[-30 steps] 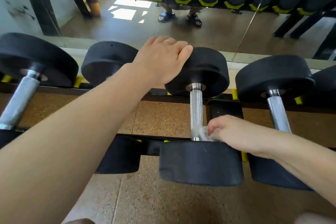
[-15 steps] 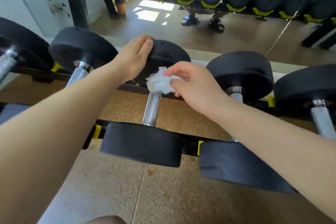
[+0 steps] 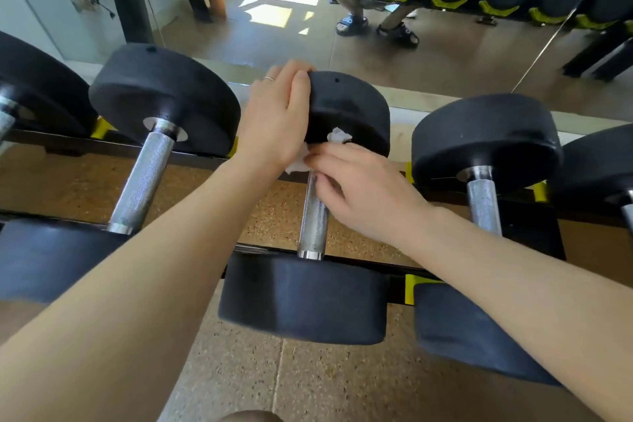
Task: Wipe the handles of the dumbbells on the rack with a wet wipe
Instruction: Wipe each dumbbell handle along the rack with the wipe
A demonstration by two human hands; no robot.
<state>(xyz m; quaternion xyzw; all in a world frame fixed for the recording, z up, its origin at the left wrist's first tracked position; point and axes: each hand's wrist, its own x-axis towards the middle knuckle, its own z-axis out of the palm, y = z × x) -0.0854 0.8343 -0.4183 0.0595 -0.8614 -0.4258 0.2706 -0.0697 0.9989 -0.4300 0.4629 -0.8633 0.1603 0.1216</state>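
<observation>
A black dumbbell with a knurled steel handle [image 3: 313, 226] lies across the rack's rails in the middle of the view. My left hand [image 3: 274, 116] rests on the left side of its far black head [image 3: 352, 106], fingers curved over the edge. My right hand [image 3: 356, 188] holds a crumpled white wet wipe [image 3: 337, 137] around the far end of the handle, right under that head. Part of the wipe sticks out to the left beneath my left wrist. The near head [image 3: 305, 298] sits on the front rail.
More dumbbells lie alongside: one to the left [image 3: 144, 175], one to the right [image 3: 483, 199], others at both edges. The black rack [image 3: 534, 233] has yellow saddles. A floor mirror [image 3: 445, 51] behind reflects the rack and a person's sandalled feet. Speckled floor lies below.
My right hand has slid the wipe from the near end of the handle up to the far end and now wraps it there. The view shifted and moved closer.
</observation>
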